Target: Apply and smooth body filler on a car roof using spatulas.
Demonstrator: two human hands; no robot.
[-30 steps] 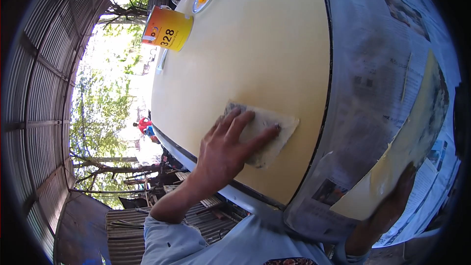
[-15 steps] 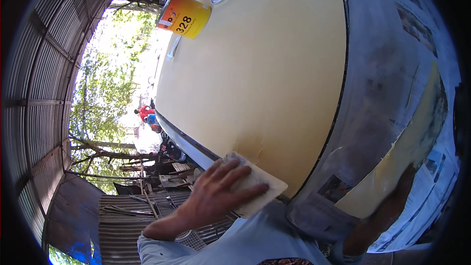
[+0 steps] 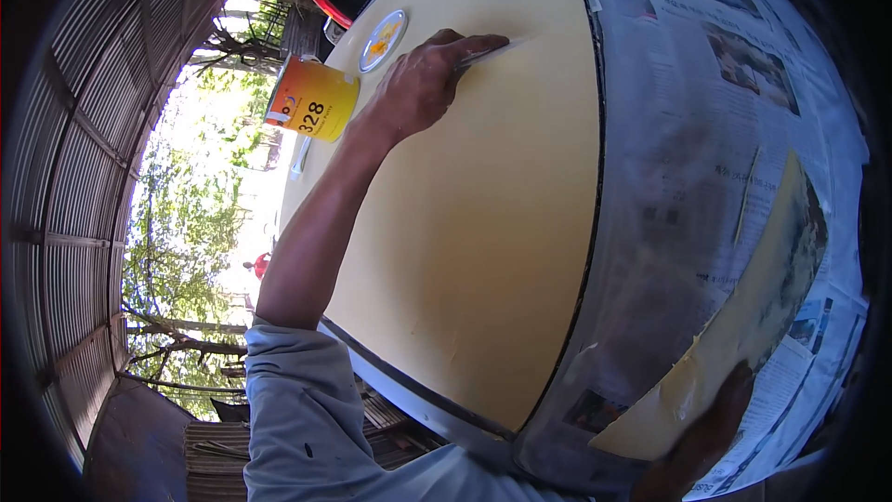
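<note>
My left hand [image 3: 423, 84] pinches the spreader [image 3: 494, 53] on the cream panel [image 3: 483, 195]; my right hand [image 3: 714, 429], curled, grips the smeared board [image 3: 757, 293].

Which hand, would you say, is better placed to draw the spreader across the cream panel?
Probably the left hand: it holds the thin spreader at the cream panel, whereas the right hand holds the cream-smeared sheet.

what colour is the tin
The tin is mainly orange and yellow, seen best in the head view.
</note>
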